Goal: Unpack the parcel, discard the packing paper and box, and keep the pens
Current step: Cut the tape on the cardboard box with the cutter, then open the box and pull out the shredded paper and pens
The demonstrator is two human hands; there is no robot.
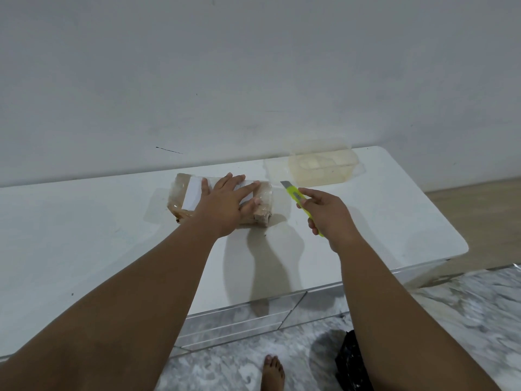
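A brown parcel (263,203) wrapped in clear tape, with a white label on top, lies on the white table (112,235) near the wall. My left hand (225,204) rests flat on top of it, fingers spread, pressing it down. To the right, my right hand (324,213) grips a bright yellow-green utility knife (294,194). Its short blade is out and points up-left toward the parcel's right end, a little apart from it. No pens are visible.
A clear plastic container (321,165) stands at the back right of the table, against the wall. The table's rounded right corner (459,244) is close by. On the marbled floor below are a black bag (351,359) and a bare foot (272,371).
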